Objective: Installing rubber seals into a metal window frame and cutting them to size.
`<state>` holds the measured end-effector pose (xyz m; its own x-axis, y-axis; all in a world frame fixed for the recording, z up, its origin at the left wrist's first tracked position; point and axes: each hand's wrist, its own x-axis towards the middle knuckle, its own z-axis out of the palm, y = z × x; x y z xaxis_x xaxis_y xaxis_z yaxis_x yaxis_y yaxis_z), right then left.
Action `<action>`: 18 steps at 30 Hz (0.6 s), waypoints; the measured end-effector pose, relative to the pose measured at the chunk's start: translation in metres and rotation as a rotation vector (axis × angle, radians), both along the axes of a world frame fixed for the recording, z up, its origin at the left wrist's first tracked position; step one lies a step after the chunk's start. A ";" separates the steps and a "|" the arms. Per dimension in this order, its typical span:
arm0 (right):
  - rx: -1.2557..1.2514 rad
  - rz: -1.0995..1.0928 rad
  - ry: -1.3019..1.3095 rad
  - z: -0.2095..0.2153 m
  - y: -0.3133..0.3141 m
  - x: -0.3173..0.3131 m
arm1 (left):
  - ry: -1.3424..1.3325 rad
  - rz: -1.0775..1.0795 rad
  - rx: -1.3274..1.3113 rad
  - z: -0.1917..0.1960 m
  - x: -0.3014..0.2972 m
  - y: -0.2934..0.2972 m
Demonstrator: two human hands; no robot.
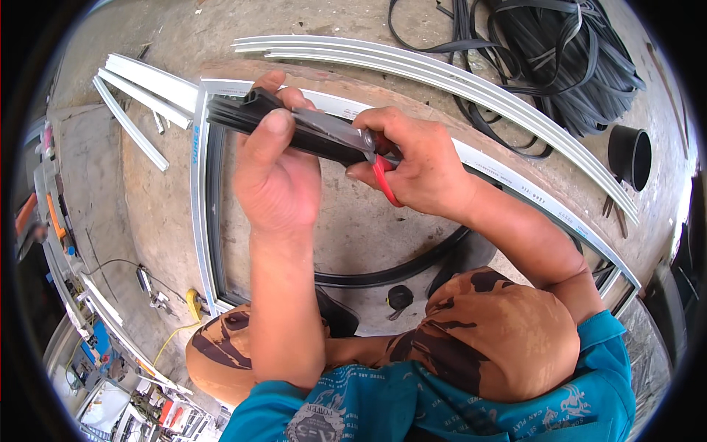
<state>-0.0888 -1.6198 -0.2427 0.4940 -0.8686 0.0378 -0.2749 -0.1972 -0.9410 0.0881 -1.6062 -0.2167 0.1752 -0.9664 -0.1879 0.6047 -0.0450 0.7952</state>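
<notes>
My left hand [278, 180] grips a black rubber sealing strip [320, 142] between thumb and fingers, its end sticking out past the thumb. Closed around the red handles of a pair of scissors [385, 181] is my right hand [434, 166]. The grey blades lie along the strip, their tips close to my left thumb; whether they are cutting into it I cannot tell. Below both hands lies a white window frame [199, 184] with a dark inner edge. A long black strip [368, 280] curves across the frame's opening.
Long white profiles [442, 72] arc beyond the frame, and shorter white pieces [151, 85] lie at the far left. A large black strip coil [571, 70] sits far right, near a black cylindrical container [630, 156]. A round black object [399, 297] rests between my legs.
</notes>
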 end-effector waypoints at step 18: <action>1.054 0.238 -0.843 -0.018 -0.019 -0.019 | 0.019 -0.079 -0.106 0.002 0.014 -0.001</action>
<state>-0.1076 -1.6385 -0.2612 0.7904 -0.5713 -0.2212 0.3904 0.7479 -0.5369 0.1018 -1.6071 -0.2151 0.0954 -0.9916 -0.0870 0.6174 -0.0096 0.7866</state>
